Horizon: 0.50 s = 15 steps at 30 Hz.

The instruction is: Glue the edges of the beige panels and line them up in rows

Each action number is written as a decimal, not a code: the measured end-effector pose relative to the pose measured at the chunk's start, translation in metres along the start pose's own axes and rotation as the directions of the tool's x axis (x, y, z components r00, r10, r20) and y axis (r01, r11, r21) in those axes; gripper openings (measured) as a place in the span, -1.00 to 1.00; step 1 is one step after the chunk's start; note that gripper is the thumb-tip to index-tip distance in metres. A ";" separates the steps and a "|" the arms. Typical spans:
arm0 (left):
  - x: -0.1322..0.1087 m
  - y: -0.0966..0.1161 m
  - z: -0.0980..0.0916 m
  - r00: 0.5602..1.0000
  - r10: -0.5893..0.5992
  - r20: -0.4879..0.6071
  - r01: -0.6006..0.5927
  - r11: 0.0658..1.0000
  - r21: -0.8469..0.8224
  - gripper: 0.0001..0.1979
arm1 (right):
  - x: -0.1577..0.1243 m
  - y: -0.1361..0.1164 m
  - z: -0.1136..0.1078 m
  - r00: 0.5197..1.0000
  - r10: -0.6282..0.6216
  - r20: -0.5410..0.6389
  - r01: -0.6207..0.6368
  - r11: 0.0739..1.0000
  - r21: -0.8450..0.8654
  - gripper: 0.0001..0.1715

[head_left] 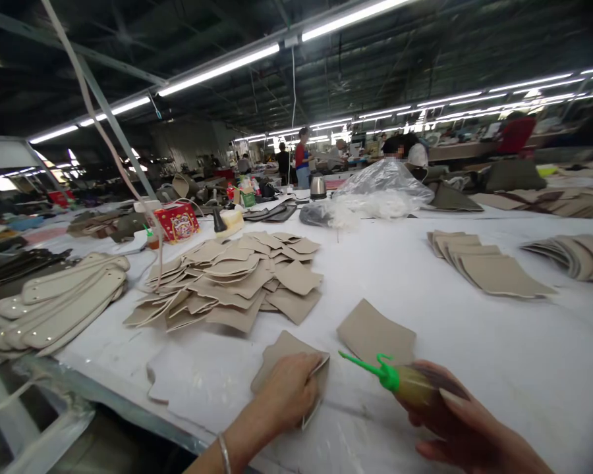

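Note:
My left hand (287, 394) is closed on a tan leather piece (282, 350) lying on the white table (425, 289), fingers curled over its near edge. In my right hand (467, 428) is a glue bottle (409, 384) with a green nozzle pointing left toward that piece. Another tan piece (375, 334) lies flat just beyond the nozzle. A spread pile of several tan pieces (237, 280) sits further back on the left.
Long cream straps (54, 306) lie at the left edge. More tan stacks (484, 266) are at the right. A red box (178, 222), a clear plastic bag (380, 187) and small bottles stand at the back. Other people work far behind.

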State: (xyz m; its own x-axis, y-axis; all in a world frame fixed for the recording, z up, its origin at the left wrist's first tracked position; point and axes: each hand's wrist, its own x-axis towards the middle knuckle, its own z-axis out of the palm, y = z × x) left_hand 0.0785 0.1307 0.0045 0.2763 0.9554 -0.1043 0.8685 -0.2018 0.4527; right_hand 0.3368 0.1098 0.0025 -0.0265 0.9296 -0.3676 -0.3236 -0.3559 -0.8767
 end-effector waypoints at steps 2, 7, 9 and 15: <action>0.000 0.000 0.001 1.000 0.010 0.004 -0.010 0.999 -0.031 -0.59 | -0.001 -0.002 0.004 1.000 -0.001 -0.031 0.001 1.000 0.012 -0.37; 0.000 -0.007 0.002 1.000 0.015 -0.007 -0.016 0.996 -0.087 -0.60 | 0.004 -0.008 0.008 0.991 -0.126 -0.051 0.115 0.976 -0.185 -0.24; 0.001 -0.010 0.002 1.000 0.022 -0.008 -0.022 0.994 -0.107 -0.58 | 0.007 -0.009 0.009 0.969 -0.245 -0.015 0.227 0.915 -0.334 -0.16; 0.004 -0.012 0.006 0.998 0.045 -0.034 -0.050 0.987 -0.154 -0.48 | 0.014 -0.006 0.013 0.921 -0.384 0.067 0.360 0.770 -0.526 -0.17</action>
State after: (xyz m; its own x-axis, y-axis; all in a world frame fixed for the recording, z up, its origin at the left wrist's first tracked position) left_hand 0.0719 0.1356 -0.0064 0.3012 0.9520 -0.0539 0.7798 -0.2134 0.5885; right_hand 0.3264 0.1258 0.0062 0.0363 0.9992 0.0189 0.2391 0.0097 -0.9710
